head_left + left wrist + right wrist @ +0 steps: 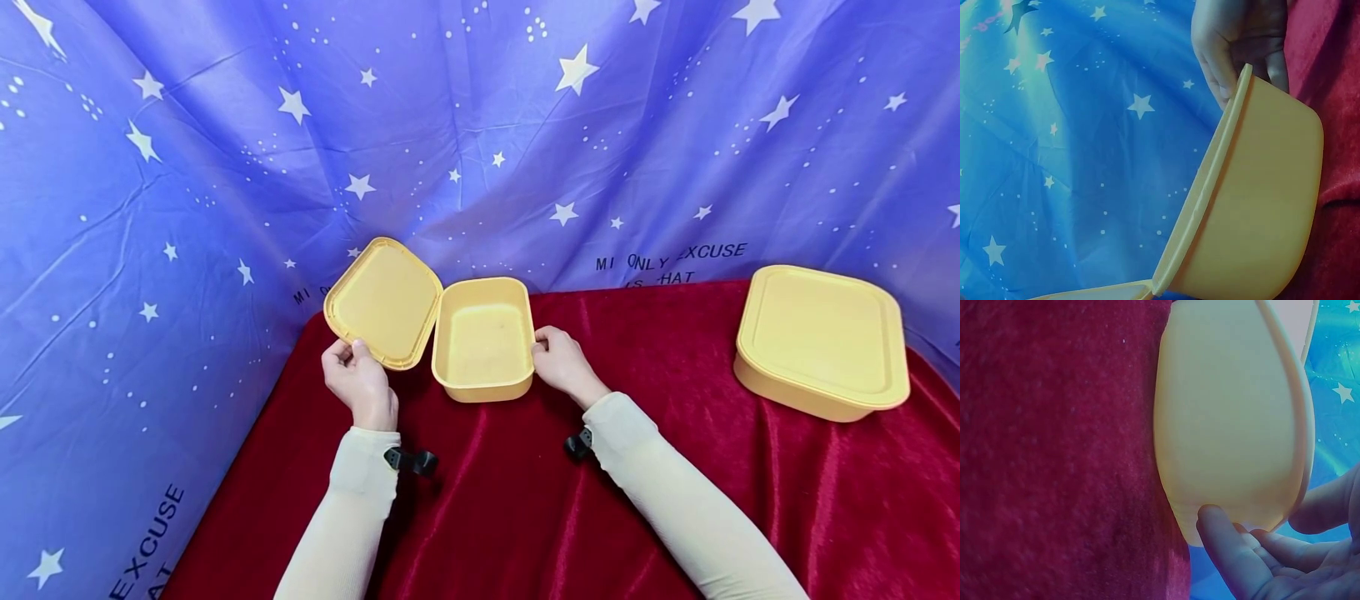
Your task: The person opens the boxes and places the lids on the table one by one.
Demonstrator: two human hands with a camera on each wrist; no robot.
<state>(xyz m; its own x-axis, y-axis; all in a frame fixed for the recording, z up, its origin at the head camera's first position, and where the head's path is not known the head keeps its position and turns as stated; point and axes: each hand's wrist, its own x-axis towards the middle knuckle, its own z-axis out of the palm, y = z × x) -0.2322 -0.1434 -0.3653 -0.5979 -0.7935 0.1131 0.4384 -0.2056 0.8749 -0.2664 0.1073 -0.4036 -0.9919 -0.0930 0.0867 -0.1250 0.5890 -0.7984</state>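
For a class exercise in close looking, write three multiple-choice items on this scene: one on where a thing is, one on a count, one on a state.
1. Where is the closed yellow container?
A. far right of the red cloth
B. between the hands
C. stacked on the open box

2. How many yellow lids show?
A. one
B. two
C. four

3. What state is the small box in?
A. sealed
B. open and empty
C. filled with food

Answers: 1 A, it sits apart at the right. 2 B, the lifted lid in the left hand and the one on the closed container. 3 B, its bare inside shows while the right hand steadies it.
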